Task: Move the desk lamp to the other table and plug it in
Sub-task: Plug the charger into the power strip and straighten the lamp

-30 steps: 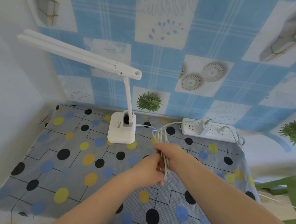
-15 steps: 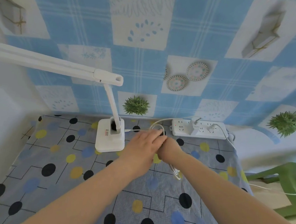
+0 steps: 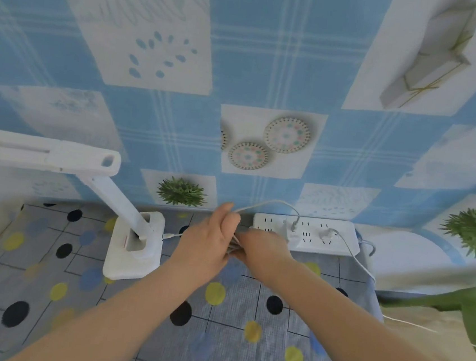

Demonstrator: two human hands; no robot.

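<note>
- Head view: white desk lamp (image 3: 133, 240) stands on the table (image 3: 43, 292) w/ dotted cloth, base left of centre, stem tilted up-left to a long flat head reaching past the left edge.
- Left hand (image 3: 209, 242) & right hand (image 3: 262, 247) meet just right of the lamp base, both curled round a bunched white lamp cord (image 3: 234, 243) (loops mostly hidden btwn the palms).
- One cord end runs left into the base side; the other arcs up and right to a plug in the white power strip (image 3: 307, 234).
- Strip lies at the table's back edge vs the blue patterned wall; a 2nd white plug sits in it, its wire trailing right.
- Green chair (image 3: 475, 317) at right, off the table.
</note>
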